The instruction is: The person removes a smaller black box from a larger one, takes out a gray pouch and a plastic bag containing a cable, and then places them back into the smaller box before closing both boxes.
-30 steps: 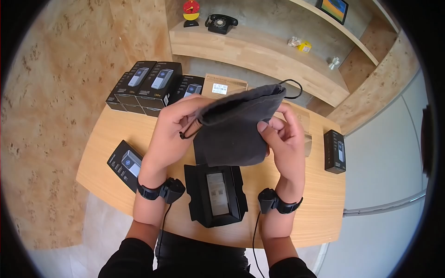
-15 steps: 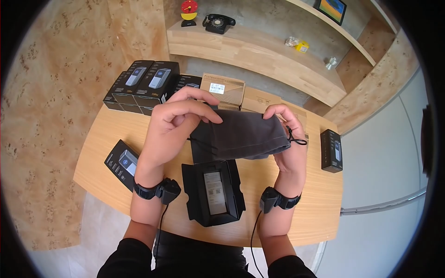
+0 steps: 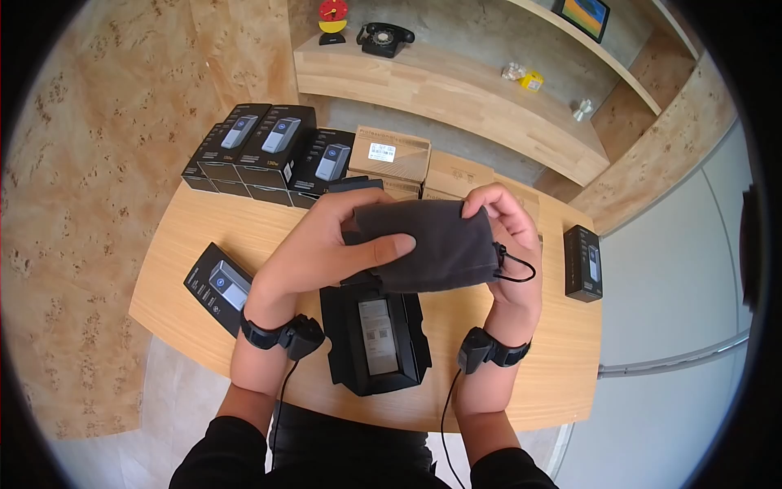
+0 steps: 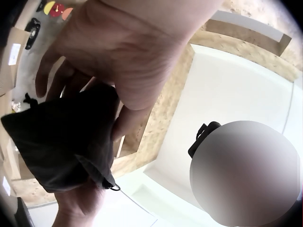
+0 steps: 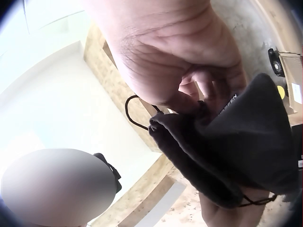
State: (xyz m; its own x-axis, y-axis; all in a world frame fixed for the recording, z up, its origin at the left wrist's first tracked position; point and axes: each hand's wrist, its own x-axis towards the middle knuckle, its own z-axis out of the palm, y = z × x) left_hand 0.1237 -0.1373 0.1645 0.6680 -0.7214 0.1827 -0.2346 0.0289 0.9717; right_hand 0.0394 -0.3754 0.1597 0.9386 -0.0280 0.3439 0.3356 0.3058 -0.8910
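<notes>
A dark grey drawstring pouch is held up sideways between both hands, above an opened black box on the table. My left hand grips its left end, thumb lying across the near face. At the other end my right hand holds the pouch, fingertips over the top edge, beside a black cord loop. In the left wrist view the pouch hangs by the left hand. The right wrist view has the pouch's gathered mouth under the right hand.
Black printed boxes are stacked at the back left, beside cardboard boxes. One black box lies at the left; another stands at the right edge. A shelf behind holds a black telephone.
The pouch has turned from mouth-up to lying sideways, its cord now at the right. My left hand has changed from a fingertip hold at the top edge to a grip with the thumb in front.
</notes>
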